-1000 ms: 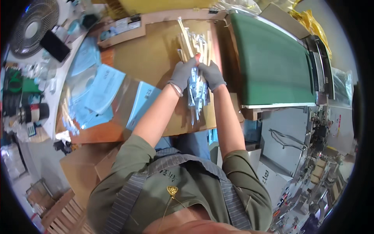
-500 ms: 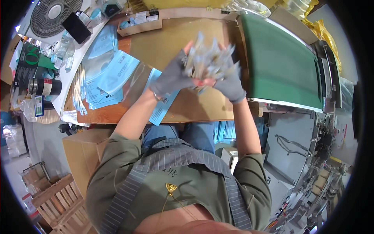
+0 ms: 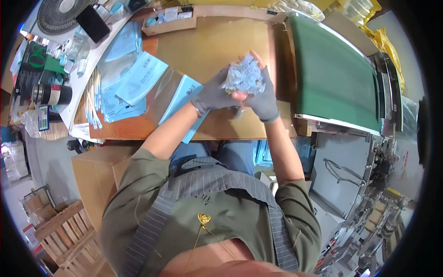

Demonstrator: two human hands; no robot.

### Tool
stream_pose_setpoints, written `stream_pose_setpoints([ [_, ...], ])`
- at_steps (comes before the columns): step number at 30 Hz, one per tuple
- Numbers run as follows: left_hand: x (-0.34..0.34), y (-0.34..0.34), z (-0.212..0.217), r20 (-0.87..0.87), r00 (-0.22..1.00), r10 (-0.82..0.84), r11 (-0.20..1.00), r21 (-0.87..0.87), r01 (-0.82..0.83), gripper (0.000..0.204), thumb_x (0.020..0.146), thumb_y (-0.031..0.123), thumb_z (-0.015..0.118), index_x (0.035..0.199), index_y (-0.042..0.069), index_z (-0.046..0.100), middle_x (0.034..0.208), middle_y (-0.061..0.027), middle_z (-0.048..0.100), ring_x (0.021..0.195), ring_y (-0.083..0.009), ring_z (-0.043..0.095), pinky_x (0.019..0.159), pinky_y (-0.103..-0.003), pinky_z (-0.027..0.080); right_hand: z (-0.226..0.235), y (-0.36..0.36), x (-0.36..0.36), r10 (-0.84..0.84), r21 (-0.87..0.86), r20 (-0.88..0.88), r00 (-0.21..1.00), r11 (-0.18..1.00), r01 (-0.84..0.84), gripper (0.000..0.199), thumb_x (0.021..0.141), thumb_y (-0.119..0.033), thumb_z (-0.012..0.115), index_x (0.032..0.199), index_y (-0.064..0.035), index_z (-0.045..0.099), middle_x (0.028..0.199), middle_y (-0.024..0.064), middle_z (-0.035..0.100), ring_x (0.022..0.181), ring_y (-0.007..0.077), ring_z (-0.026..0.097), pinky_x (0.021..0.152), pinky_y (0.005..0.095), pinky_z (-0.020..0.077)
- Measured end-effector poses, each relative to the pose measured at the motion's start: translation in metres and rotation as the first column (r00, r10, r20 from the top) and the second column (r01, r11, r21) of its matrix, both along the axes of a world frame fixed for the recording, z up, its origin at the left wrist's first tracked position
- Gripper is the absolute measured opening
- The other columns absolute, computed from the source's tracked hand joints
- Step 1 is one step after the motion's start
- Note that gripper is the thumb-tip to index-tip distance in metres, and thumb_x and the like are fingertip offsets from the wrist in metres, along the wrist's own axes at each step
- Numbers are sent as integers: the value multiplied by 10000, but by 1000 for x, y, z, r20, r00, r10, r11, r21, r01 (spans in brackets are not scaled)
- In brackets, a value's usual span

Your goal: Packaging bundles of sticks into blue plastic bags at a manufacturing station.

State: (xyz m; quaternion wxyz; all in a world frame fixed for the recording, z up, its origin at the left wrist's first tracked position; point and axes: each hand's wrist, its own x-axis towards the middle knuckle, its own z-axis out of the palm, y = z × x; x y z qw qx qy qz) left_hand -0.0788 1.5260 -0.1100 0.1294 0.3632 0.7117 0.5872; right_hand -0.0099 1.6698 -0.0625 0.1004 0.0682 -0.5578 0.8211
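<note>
Over the brown work board [image 3: 194,46], both my hands, in grey fingerless gloves, are closed round a thick bundle of slim packets [image 3: 246,76]. Its pale blue and silvery ends face up in a tight cluster; the exact kind is too blurred to tell. My left hand [image 3: 216,91] grips the bundle from the left, my right hand [image 3: 264,99] from the right. Under my left wrist lies a blue printed plastic bag [image 3: 182,97]. Further left is a heap of similar blue bags [image 3: 143,76], with thin pale sticks [image 3: 92,101] beside it.
A green conveyor belt [image 3: 337,74] runs along the right. A shallow cardboard box [image 3: 168,23] with small items sits at the back. On the left side table are a phone [image 3: 93,24], a fan [image 3: 62,14] and a dark flask [image 3: 53,94]. A large carton [image 3: 104,171] stands below.
The bundle, spread and ragged before, is now gathered into a compact cluster. My hands have drawn closer together round it. The blue bag by my left wrist looks slightly shifted.
</note>
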Motion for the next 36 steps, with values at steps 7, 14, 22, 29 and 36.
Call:
stream_pose_setpoints([
  [7,72,-48,60,696,506,-509,856,470,214,480,728,198,747,1133,17,566,1023,-77,623,917,-176,610,846,-315,496,57,-44,35,-34,134,93,995,991,21,743,712,-130,749,1339,20,382,1120,104,583,988,179,577,899,308,450],
  [14,132,-100,8,514,857,-39,998,-17,56,714,770,533,672,1213,12,468,1108,-106,551,1019,-200,549,859,-324,453,-8,-34,80,326,-377,396,858,910,-171,165,739,-135,670,809,-16,580,804,144,624,858,295,619,756,389,505],
  [22,137,-193,-87,-691,714,112,783,-381,-492,327,726,203,700,971,21,582,990,-140,598,930,-271,584,784,-371,464,3,-42,108,233,-276,394,889,953,-127,172,744,-200,648,766,-61,549,730,97,564,823,261,575,728,368,501],
  [29,85,-178,-54,-95,815,571,682,-497,-536,308,819,350,626,722,58,595,751,-170,599,729,-349,588,609,-421,443,12,-62,105,275,-250,415,867,951,-182,191,713,-195,669,778,-59,552,737,91,575,792,248,574,804,387,468],
  [36,58,-181,-58,-18,913,407,831,-407,-379,344,807,317,660,747,-20,623,617,-186,572,579,-322,560,567,-391,423,10,-59,100,288,-202,432,855,954,-220,204,713,-199,670,785,-52,548,741,89,571,827,272,593,754,378,491],
])
